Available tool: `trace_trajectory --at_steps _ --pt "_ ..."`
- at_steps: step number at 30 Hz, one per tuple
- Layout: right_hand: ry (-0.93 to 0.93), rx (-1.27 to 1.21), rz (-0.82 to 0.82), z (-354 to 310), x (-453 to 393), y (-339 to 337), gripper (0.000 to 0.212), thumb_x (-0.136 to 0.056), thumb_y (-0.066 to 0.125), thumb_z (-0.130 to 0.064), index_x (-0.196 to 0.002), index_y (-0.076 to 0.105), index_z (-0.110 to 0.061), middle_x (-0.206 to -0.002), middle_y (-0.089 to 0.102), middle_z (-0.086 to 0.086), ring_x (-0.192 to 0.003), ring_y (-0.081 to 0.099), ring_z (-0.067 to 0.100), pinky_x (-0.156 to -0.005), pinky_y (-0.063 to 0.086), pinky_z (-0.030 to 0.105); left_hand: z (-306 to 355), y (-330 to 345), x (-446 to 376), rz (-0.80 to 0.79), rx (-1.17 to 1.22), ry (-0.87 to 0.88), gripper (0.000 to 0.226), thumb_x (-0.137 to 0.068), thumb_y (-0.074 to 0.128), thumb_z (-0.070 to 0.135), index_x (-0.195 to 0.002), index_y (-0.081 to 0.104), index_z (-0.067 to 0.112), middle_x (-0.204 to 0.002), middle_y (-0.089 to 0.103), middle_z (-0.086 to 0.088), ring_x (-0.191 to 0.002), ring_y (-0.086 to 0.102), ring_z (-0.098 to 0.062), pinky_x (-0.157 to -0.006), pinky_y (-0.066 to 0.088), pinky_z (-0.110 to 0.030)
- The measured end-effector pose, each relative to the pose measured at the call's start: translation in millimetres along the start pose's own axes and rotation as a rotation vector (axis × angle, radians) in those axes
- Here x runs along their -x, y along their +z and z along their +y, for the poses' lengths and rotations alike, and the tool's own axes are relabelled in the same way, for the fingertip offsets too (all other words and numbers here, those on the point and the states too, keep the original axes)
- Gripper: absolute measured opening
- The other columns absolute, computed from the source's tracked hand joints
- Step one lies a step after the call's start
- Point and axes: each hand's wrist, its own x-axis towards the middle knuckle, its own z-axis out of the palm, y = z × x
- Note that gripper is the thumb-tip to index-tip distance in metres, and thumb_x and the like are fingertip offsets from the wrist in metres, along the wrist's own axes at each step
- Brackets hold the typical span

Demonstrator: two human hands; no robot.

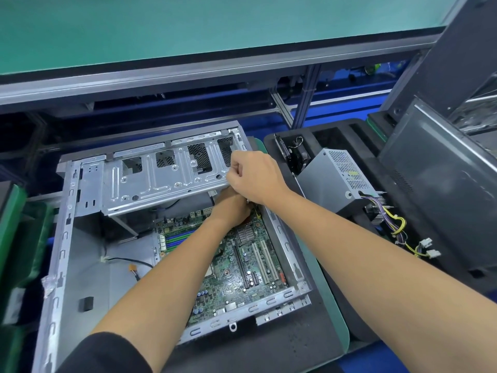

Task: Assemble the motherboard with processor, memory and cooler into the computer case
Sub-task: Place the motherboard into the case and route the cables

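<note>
The open grey computer case (61,238) lies flat on a black mat. A green motherboard (242,270) sits inside it, with blue and green memory slots (178,242) at its left and a small silver heatsink (246,234). My right hand (254,176) grips the right end of the raised metal drive cage (161,181). My left hand (232,208) reaches under that cage at the motherboard's far right corner; its fingers are hidden, so what they touch is unclear.
A grey power supply (336,176) with yellow and purple cables (398,224) rests in a black foam tray at the right. A dark case panel (441,184) leans further right. A loose orange-tipped cable (131,267) lies on the case floor. Green bins stand at the left.
</note>
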Motion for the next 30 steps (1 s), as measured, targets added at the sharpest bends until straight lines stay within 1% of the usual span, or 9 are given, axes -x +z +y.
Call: trace_trajectory --at_steps 3,7,11,15,17,19,22,26,30 --pt "-0.003 0.006 -0.002 -0.4 0.4 -0.1 0.012 -0.084 0.054 -0.019 -0.078 0.06 -0.011 -0.064 0.06 -0.001 -0.066 0.057 0.021 -0.057 0.041 0.028 2.0 -2.2 -1.1 -0.022 0.024 -0.025 0.01 -0.085 0.049 0.01 -0.076 0.048 0.014 -0.074 0.053 -0.007 -0.068 0.044 -0.026 -0.057 0.033 -0.031" --pt "-0.011 0.004 0.005 -1.2 1.0 -0.8 0.012 -0.083 0.054 -0.018 -0.078 0.06 -0.009 -0.065 0.061 0.001 -0.067 0.058 0.022 -0.06 0.048 0.032 4.1 -6.3 -2.3 -0.087 0.01 -0.052 0.028 -0.085 0.046 0.006 -0.06 0.039 0.016 -0.058 0.041 -0.002 -0.058 0.039 -0.022 -0.048 0.026 -0.028" --pt "-0.013 0.005 -0.002 -1.3 0.7 -1.0 0.012 -0.082 0.054 -0.018 -0.08 0.061 -0.008 -0.067 0.062 0.003 -0.069 0.058 0.024 -0.063 0.05 0.034 1.9 -3.4 0.7 -0.08 0.06 -0.086 0.021 -0.086 0.047 0.006 -0.066 0.044 0.013 -0.057 0.04 -0.002 -0.057 0.038 -0.021 -0.047 0.027 -0.029" --pt "-0.008 -0.001 0.0 -0.7 0.6 -1.0 0.012 -0.082 0.054 -0.018 -0.079 0.061 -0.008 -0.065 0.062 0.002 -0.068 0.058 0.023 -0.061 0.047 0.032 -1.4 -5.2 0.6 -0.052 0.171 -0.108 0.029 -0.084 0.046 0.004 -0.058 0.04 0.014 -0.054 0.039 -0.002 -0.052 0.036 -0.019 -0.045 0.021 -0.027" --pt "-0.008 -0.005 0.003 -0.4 0.9 -0.7 0.012 -0.082 0.055 -0.018 -0.079 0.06 -0.008 -0.065 0.061 0.001 -0.068 0.058 0.022 -0.06 0.045 0.031 -0.7 -8.1 0.9 -0.038 0.113 -0.098 0.027 -0.087 0.044 0.004 -0.061 0.043 0.013 -0.056 0.041 -0.003 -0.054 0.037 -0.02 -0.046 0.02 -0.028" --pt "-0.007 -0.009 0.004 -0.1 1.1 -0.8 0.011 -0.082 0.055 -0.018 -0.079 0.06 -0.009 -0.065 0.06 0.001 -0.067 0.057 0.022 -0.06 0.046 0.031 -0.3 -9.8 2.1 -0.009 0.087 -0.104 0.022 -0.089 0.043 0.003 -0.068 0.047 0.01 -0.061 0.043 -0.005 -0.056 0.036 -0.021 -0.047 0.021 -0.029" --pt "-0.004 -0.013 0.001 -0.4 1.0 -1.2 0.011 -0.082 0.055 -0.018 -0.079 0.06 -0.008 -0.065 0.061 0.001 -0.068 0.057 0.023 -0.06 0.045 0.031 -1.2 -10.9 4.9 0.036 0.073 -0.082 0.017 -0.088 0.045 0.002 -0.073 0.048 0.008 -0.068 0.047 -0.009 -0.062 0.04 -0.025 -0.051 0.024 -0.031" --pt "-0.001 -0.023 0.003 -0.8 1.0 -1.1 0.011 -0.082 0.054 -0.017 -0.078 0.059 -0.008 -0.065 0.06 0.002 -0.069 0.057 0.024 -0.06 0.045 0.032 -2.0 -12.9 5.1 0.042 0.133 -0.081 0.015 -0.087 0.046 0.0 -0.075 0.05 0.005 -0.073 0.056 -0.017 -0.066 0.047 -0.031 -0.055 0.029 -0.032" --pt "0.0 -0.022 0.006 -0.6 0.8 -0.1 0.011 -0.082 0.054 -0.017 -0.077 0.059 -0.009 -0.063 0.058 0.0 -0.067 0.056 0.024 -0.057 0.04 0.029 -4.1 -11.7 5.7 0.013 0.196 -0.05 0.011 -0.084 0.048 -0.002 -0.081 0.059 -0.003 -0.08 0.062 -0.021 -0.076 0.054 -0.035 -0.058 0.034 -0.033"
